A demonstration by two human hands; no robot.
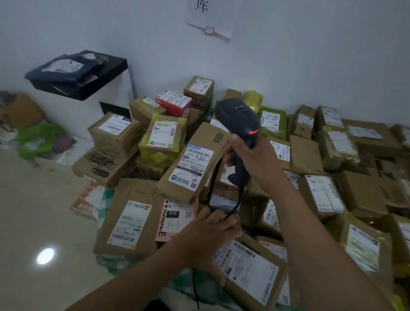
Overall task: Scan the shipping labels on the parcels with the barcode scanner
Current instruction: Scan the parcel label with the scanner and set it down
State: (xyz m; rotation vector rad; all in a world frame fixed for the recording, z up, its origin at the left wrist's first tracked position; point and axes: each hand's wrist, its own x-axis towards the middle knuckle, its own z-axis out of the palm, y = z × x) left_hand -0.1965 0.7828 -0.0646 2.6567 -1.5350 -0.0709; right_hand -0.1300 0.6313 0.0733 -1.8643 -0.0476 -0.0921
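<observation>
My right hand (248, 156) grips the handle of a black barcode scanner (240, 120), held upright over the pile, its head turned away from me. Its black cable (234, 206) hangs down past my left hand (208, 235), which rests palm down on the parcels and seems to hold the cable. A long brown box (193, 164) with a white shipping label (193, 164) leans tilted just left of the scanner. Below it lie a flat brown parcel (126, 220) and a pink parcel (170, 223) marked 070.
Many brown and yellow-green parcels (162, 137) are heaped on the floor against the white wall, reaching to the right edge. A white cabinet with a black tray (83, 78) of dark bags stands at the left. Bags (40, 139) lie beside it. Bare tiled floor (25, 215) lies at lower left.
</observation>
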